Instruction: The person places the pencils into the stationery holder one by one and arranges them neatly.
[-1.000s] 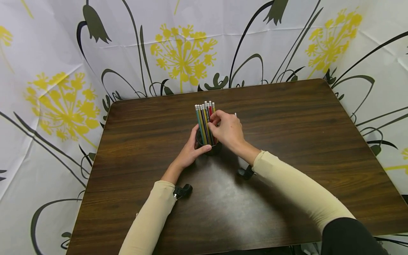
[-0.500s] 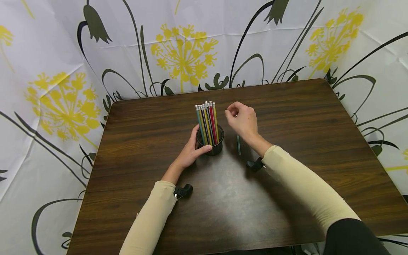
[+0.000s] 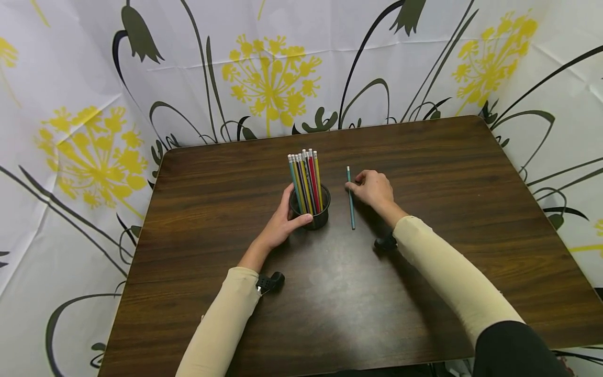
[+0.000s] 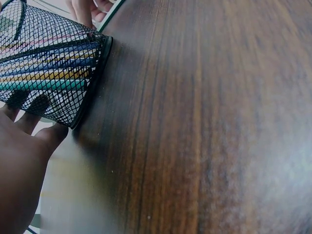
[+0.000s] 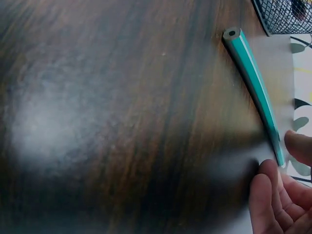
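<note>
A black mesh pencil cup (image 3: 322, 219) stands upright on the table, with several pencils (image 3: 308, 180) in it, eraser ends up. My left hand (image 3: 281, 222) holds the cup, thumb at the near side and fingers round the left; the left wrist view shows fingertips against the mesh (image 4: 63, 105). Right of the cup a single teal pencil (image 3: 352, 212) lies on the table, eraser end away from me. My right hand (image 3: 375, 189) is at its far half. In the right wrist view, thumb and fingers (image 5: 263, 192) straddle the pencil with a gap between them.
The brown wood-grain table (image 3: 198, 209) reaches back to a white cloth (image 3: 188, 78) printed with flowers. A black wrist camera (image 3: 270, 283) sits on the left sleeve and another (image 3: 386, 242) on the right.
My right hand has left the pencils in the cup, moved right and come down at the lying teal pencil. The left hand and cup have stayed in place.
</note>
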`<state>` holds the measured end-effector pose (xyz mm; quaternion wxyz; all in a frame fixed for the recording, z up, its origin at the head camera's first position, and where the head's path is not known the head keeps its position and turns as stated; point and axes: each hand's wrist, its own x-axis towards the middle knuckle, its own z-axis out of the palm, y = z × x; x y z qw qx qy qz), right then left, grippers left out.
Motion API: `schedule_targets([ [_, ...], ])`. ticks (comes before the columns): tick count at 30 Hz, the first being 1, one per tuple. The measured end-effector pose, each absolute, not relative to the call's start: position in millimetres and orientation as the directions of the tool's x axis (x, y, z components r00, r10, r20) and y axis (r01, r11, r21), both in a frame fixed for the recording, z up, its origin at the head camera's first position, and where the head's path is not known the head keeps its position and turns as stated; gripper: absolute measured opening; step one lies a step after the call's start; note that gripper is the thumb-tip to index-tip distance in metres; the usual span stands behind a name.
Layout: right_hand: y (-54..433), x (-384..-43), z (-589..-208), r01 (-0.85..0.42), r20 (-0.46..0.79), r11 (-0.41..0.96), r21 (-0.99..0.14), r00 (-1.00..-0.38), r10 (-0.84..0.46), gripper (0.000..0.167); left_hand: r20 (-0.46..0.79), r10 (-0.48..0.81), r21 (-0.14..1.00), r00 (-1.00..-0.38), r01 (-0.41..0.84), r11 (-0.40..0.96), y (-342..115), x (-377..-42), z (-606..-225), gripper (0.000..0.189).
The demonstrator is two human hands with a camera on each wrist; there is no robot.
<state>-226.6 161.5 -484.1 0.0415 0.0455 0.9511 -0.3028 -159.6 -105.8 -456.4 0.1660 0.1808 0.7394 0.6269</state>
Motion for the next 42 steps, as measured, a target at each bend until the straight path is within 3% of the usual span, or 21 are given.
schedule_targets([
  [9, 160, -227, -476, 0.084, -0.102, 0.864, -0.496, -0.994, 0.037, 0.025, -0.018, 0.485, 0.99, -0.875, 0.052, 0.132, -106, -159, -456, 0.087],
  [21, 167, -230, -461, 0.103, -0.117, 0.835, -0.54, -0.992, 0.047, 0.022, -0.023, 0.49, 0.988, -0.872, 0.056, 0.146, -103, -160, -455, 0.088],
  [30, 148, -225, -414, -0.055, 0.131, 0.719, -0.693, -0.99, 0.051, 0.021, -0.018, 0.482, 0.987, -0.876, 0.062, 0.15, -105, -159, -453, 0.087],
  [37, 129, -211, -374, -0.265, 0.375, 0.585, -0.766, -0.924, 0.072, 0.018, -0.008, 0.481, 0.987, -0.876, 0.069, 0.143, -105, -159, -454, 0.087],
  [42, 112, -197, -361, -0.432, 0.488, 0.465, -0.773, -0.873, 0.002, 0.016, -0.006, 0.484, 0.99, -0.875, 0.062, 0.124, -106, -159, -455, 0.087],
])
